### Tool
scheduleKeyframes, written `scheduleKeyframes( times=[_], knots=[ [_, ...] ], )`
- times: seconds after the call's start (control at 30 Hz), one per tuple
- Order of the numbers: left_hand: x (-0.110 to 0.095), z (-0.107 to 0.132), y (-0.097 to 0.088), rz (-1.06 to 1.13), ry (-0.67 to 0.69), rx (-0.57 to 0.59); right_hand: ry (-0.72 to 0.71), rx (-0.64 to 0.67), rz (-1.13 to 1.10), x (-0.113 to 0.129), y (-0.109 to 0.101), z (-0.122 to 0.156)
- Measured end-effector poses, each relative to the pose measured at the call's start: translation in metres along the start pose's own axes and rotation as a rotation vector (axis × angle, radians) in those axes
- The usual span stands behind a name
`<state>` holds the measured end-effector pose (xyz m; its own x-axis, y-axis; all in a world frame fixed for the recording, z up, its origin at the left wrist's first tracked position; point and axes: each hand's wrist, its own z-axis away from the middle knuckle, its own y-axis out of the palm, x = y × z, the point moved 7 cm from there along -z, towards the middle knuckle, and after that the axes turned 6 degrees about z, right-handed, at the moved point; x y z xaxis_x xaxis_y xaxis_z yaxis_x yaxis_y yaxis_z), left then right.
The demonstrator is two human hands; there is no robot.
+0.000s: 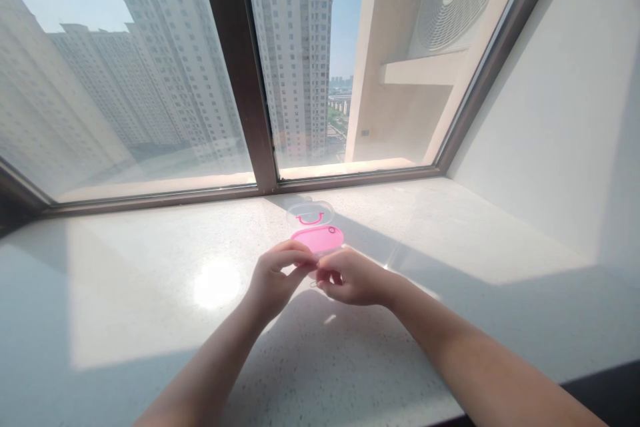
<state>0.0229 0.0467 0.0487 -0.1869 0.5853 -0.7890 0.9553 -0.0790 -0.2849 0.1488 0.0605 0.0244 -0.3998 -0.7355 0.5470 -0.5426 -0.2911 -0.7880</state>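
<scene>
- The left hand is reaching in from the lower left, its thumb and index finger narrowing to a pinch at the frame's middle; whether they are gripping something, I cannot tell.
- The right hand is coming in from the lower right, fingers curling inward and tips meeting the left hand's — again, I cannot tell what they are holding.
- Just beyond the hands, the pink case is lying open at the centre of the frame, the hands covering its near edge.
- A small dark ring is sitting at the case's right end.
- The clear lid is lying behind the case, showing a pink curved strip.
- Sunlight is glaring off the speckled sill — brightest left of the hands.
- The window frame is crossing the upper part.
</scene>
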Motion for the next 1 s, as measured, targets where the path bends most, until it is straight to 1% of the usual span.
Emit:
scheduleKeyframes(
  times=[0.1, 0.27, 0.4, 0.63, 0.8, 0.93, 1.0],
  knots=[
    [0.000, 0.000, 0.004, -0.036, -0.003, 0.007, -0.019, 0.015, 0.032, 0.002, 0.002, 0.001],
    [0.001, -0.001, 0.004, -0.076, -0.006, 0.007, -0.031, 0.010, 0.041, 0.004, 0.001, 0.000],
    [0.007, 0.001, 0.005, -0.083, -0.065, 0.029, -0.001, 0.008, 0.069, 0.001, 0.000, -0.001],
    [0.019, 0.002, 0.004, -0.120, -0.204, 0.062, 0.008, 0.013, 0.050, 0.000, 0.000, 0.000],
    [0.024, 0.003, 0.006, -0.151, -0.263, 0.128, 0.003, 0.018, 0.060, -0.001, 0.000, 0.001],
    [0.027, 0.003, 0.010, -0.187, -0.282, 0.179, 0.007, 0.024, 0.029, -0.003, 0.001, 0.002],
    [0.026, 0.002, 0.009, -0.207, -0.267, 0.170, 0.019, 0.013, -0.003, -0.004, 0.000, 0.001]
  ],
)
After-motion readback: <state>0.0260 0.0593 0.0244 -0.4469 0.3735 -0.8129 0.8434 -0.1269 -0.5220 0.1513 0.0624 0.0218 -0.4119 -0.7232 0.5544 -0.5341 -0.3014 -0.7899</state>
